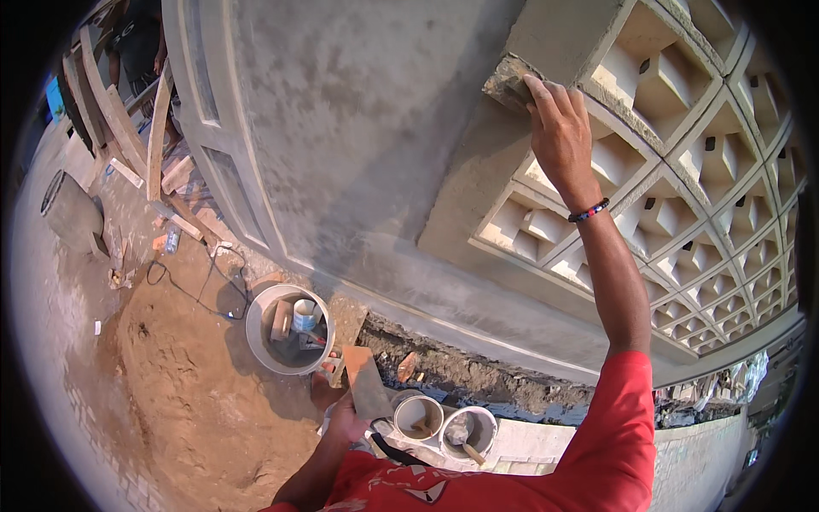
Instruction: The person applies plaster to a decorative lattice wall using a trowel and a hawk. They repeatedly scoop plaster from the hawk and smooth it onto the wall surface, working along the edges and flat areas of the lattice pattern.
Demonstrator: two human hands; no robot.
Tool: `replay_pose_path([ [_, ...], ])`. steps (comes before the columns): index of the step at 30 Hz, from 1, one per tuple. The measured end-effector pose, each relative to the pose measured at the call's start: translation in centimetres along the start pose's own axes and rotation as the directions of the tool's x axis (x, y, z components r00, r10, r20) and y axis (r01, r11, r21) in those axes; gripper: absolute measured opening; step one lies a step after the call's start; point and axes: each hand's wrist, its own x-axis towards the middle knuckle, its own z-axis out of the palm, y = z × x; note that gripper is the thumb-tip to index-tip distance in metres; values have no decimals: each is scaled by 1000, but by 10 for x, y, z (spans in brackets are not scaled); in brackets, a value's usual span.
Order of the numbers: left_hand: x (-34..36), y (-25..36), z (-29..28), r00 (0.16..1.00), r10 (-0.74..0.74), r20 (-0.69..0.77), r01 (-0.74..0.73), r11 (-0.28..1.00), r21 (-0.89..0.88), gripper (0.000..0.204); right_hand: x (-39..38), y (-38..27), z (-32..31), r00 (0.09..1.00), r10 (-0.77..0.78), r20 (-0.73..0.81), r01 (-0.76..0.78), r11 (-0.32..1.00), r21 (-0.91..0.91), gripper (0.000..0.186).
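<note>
My right hand (563, 128) is raised to the wall, its fingers closed on a small, rough, mortar-stained block (509, 83). The block rests on the edge of the plaster band beside the breeze-block screen (657, 72). Low in front of me, my left hand (345, 420) grips a flat rectangular plastering float (364, 381), orange-brown at one end and grey at the other. Its handle is hidden by my fingers. Smooth grey plaster (350, 111) covers the wall left of my right hand, with darker damp patches.
A large round tub (256, 341) holding tools and a small container stands by the wall base. Two buckets (418, 416) sit close to me, the right bucket (482, 431) with a handled tool. Sand (188, 375), a cable, planks (158, 128) and a concrete cylinder (72, 212) lie leftward. Another person (136, 43) stands far left.
</note>
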Motion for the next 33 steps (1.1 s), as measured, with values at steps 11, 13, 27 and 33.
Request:
replay_pose_path([
  [11, -2, 4, -13, 993, 78, -92, -79, 997, -5, 30, -53, -51, 14, 969, -97, 228, 57, 982, 178, 40],
  [13, -5, 2, -5, 994, 66, -88, -66, 998, 3, 31, 4, -14, -14, 999, -13, -47, 16, 998, 56, 38],
  [27, -24, -5, 4, 997, 39, -60, -38, 999, 23, 33, -285, -136, 83, 661, -65, 748, -209, 941, 267, 35],
  [33, -52, 3, -10, 963, 116, -243, -63, 975, 215, 33, -358, -204, 9, 78, 224, 972, -673, -707, 217, 27],
])
